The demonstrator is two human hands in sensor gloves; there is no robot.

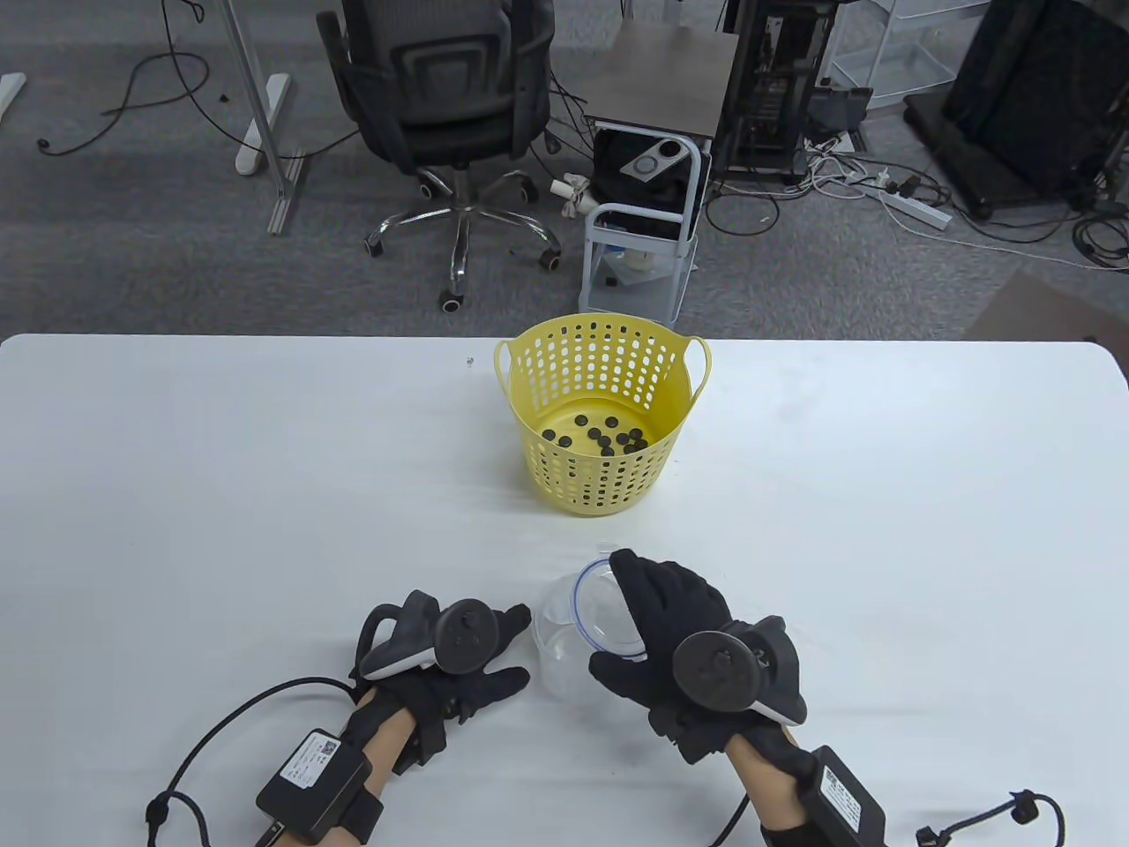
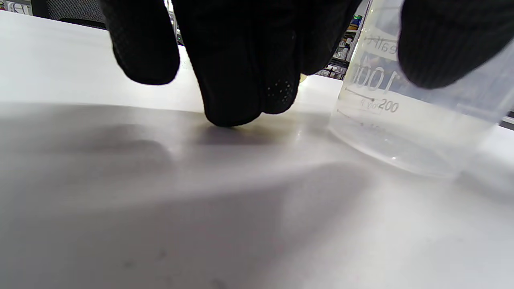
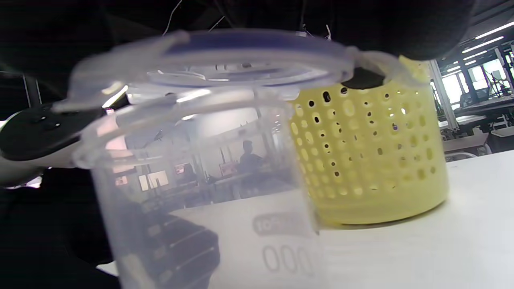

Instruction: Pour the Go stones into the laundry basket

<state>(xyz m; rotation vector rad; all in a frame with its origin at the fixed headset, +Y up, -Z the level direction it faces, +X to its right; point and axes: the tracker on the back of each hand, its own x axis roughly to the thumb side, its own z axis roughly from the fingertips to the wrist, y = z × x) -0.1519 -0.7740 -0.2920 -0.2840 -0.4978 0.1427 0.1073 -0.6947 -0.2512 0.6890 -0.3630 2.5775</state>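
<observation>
Smooth white bench (image 1: 220,494), grey carpet beyond. Perforated yellow plastic laundry basket (image 1: 602,476) at twelve o'clock, holding round black Go stones (image 1: 600,436). Clear container (image 1: 564,644) at six; right hand (image 1: 679,648) fingers gripping blue-rimmed lid (image 1: 604,613); left hand (image 1: 459,662) fingers loosely spread.

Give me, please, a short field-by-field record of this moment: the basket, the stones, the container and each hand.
basket: yellow laundry basket, upright on the white table
stones: black Go stones on the basket floor
container: clear plastic container, apparently empty, between the hands
lid: blue-rimmed lid, held over the container
right hand: holds the lid
left hand: beside the container, fingertips on the table
</observation>
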